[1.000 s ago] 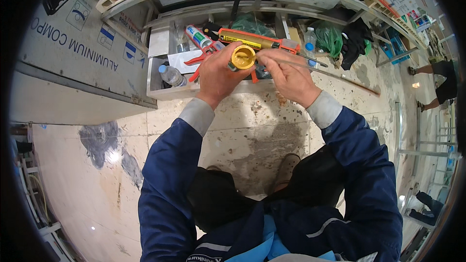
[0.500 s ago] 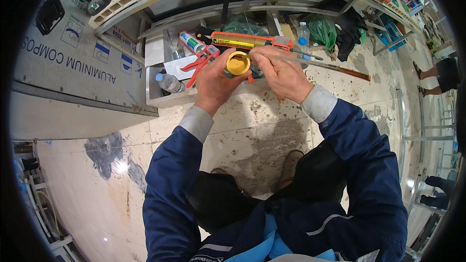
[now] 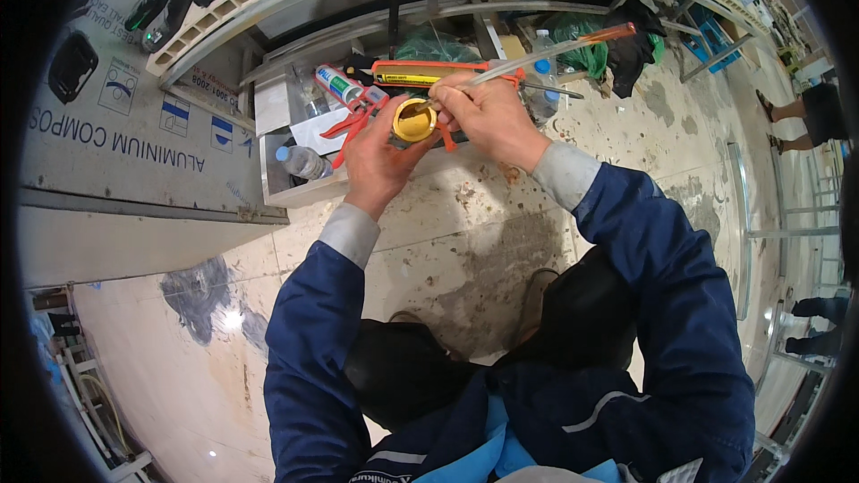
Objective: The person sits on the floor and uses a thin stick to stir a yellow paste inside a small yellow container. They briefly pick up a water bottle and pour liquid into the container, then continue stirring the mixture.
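My left hand (image 3: 379,159) is wrapped round a small round yellow-rimmed pot (image 3: 413,135), its open mouth turned up toward me. Yellowish-brown matter coats the inside. Between the closed fingers of my right hand (image 3: 497,127) is a long, thin, pale stick (image 3: 546,54), reddish-brown at its far end. Its near end reaches the mouth of the pot; my fingers partly hide it there. Just beyond both hands lies an orange caulking gun (image 3: 494,72) with a yellow cartridge. Left of the pot is a red-handled gun (image 3: 344,128) beside a white and green tube (image 3: 338,85).
A low tray (image 3: 309,193) in a metal frame holds the tools, a water bottle (image 3: 303,162) and green plastic bags (image 3: 573,34). A printed panel (image 3: 107,148) stands at left, with black battery packs (image 3: 73,64). Another person's legs (image 3: 801,112) show at far right.
Both hands and the pot have shifted slightly left in the picture. The stick has swung, its far end rising from lower right to upper right.
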Motion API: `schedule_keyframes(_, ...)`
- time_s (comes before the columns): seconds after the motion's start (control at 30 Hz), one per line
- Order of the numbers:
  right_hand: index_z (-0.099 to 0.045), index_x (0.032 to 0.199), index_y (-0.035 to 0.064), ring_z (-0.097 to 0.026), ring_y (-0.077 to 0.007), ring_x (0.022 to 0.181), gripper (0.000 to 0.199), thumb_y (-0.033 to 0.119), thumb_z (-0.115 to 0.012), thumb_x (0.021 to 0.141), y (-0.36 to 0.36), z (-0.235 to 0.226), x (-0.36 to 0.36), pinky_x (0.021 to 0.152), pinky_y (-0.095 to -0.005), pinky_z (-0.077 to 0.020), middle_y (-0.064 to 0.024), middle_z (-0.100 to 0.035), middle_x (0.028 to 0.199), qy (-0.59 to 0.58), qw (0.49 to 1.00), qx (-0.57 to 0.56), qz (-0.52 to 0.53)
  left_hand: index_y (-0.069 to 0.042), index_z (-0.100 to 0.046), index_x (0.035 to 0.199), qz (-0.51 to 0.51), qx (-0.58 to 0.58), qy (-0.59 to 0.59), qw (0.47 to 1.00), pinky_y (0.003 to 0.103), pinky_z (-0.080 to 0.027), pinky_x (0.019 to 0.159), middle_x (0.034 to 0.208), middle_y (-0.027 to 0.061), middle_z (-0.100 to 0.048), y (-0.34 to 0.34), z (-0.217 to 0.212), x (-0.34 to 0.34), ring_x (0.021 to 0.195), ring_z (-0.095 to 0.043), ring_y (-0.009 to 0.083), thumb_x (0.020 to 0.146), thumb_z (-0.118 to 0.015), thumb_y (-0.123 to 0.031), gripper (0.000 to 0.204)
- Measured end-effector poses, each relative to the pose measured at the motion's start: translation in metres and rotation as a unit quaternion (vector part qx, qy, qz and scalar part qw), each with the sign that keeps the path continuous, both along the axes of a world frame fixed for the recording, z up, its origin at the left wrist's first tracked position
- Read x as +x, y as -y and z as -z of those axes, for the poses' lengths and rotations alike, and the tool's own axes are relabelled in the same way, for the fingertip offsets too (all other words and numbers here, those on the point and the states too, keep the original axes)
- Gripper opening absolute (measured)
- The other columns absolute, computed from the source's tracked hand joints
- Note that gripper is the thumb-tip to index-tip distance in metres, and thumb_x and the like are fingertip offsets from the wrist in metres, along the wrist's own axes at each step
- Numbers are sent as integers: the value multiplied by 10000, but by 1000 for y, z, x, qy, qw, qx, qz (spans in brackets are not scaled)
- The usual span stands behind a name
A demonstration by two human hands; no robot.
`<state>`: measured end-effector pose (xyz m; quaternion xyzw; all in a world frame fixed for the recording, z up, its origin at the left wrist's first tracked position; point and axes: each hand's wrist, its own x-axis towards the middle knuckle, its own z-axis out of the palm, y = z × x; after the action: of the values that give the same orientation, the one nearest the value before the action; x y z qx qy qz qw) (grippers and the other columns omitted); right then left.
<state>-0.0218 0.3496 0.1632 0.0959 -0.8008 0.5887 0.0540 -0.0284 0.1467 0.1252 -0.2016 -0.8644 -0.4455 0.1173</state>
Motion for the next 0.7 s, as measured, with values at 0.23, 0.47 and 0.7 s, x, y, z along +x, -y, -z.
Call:
schedule_keyframes(0.23, -731, 1118, -34, -724, -177, 885, 306, 227, -569, 1106, -10, 1, 7, 811, -334, -591, -89, -744, 1039, 47, 997, 55, -35, -96, -676, 1390, 8, -21, -3, 1000, 346, -596, 964, 1238, 110, -787, 3, 2, -3, 1130, -768, 230, 800, -981, -280, 689)
schedule_keyframes(0.47, -725, 1157, -27, -734, -161, 935, 288, 209, -565, 1121, -17, 6, 11, 817, -326, -609, -81, -740, 1088, -260, 930, 259, -16, -106, -667, 1413, 24, -45, 26, 998, 362, -589, 1015, 1401, 172, -716, 4, 5, -2, 1243, -731, 268, 800, -975, -310, 716)
schedule_keyframes(0.7, -723, 1136, -21, -743, -212, 883, 293, 217, -556, 1100, -9, 11, 14, 818, -354, -592, -138, -751, 1034, 119, 991, 32, -50, -129, -680, 1383, 14, -50, -10, 999, 392, -623, 884, 1220, 110, -789, 9, 11, -2, 1050, -786, 273, 786, -959, -225, 666)
